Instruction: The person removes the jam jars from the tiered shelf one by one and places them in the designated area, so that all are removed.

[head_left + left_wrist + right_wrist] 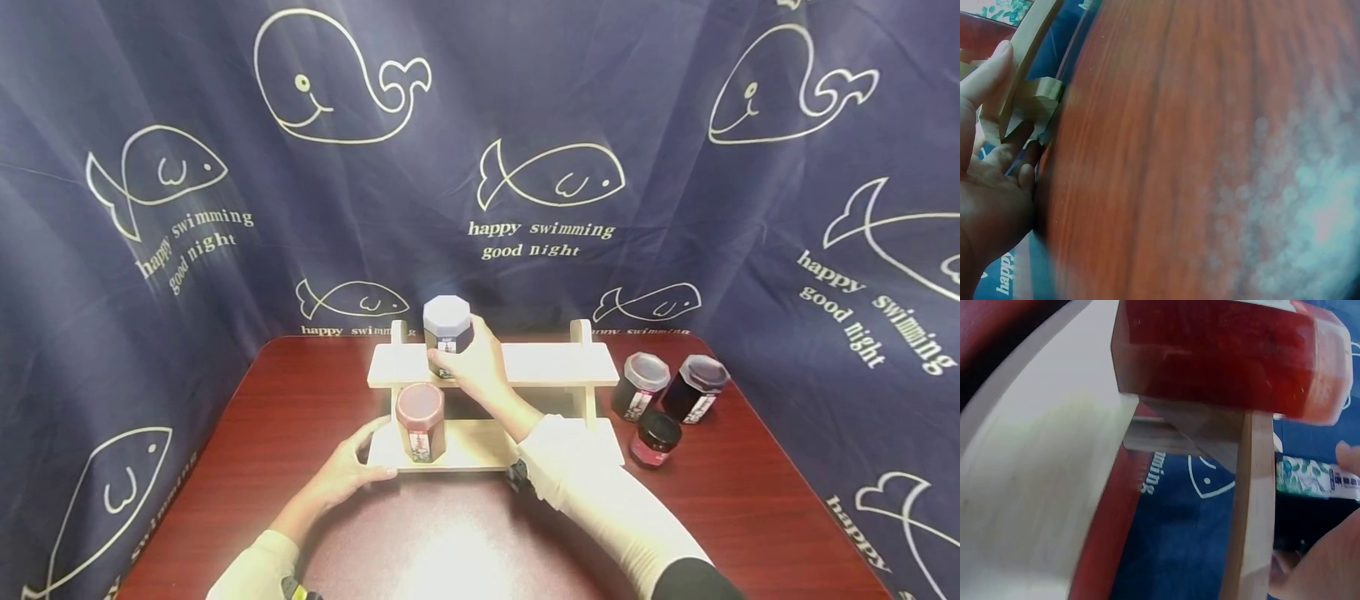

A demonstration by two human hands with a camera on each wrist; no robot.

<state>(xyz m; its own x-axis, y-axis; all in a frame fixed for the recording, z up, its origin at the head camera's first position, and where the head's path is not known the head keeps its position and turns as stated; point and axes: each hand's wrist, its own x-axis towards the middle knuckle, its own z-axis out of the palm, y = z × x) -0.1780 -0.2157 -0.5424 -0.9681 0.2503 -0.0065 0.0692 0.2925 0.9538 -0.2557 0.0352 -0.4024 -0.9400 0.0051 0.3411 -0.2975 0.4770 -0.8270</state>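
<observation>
A two-tier pale wooden shelf [558, 364] stands on the table. At its upper tier, towards the left, my right hand [480, 360] grips a dark octagonal jar [447, 317] with a whitish lid. The right wrist view shows this jar's black side and label [1304, 475] beside the upper board, fingers partly out of frame. On the lower tier's left part stands a red jar [420, 423] with a reddish lid, upright. My left hand [345, 468] holds the left end of the lower board [1032, 37], thumb on one side and fingers on the other.
Right of the shelf are two dark jars with greyish lids, one nearer the shelf [642, 385] and one farther right [697, 388]. A small black-lidded jar [656, 439] with a pink label sits in front of them. A blue printed curtain [450, 108] surrounds the reddish-brown table [240, 508].
</observation>
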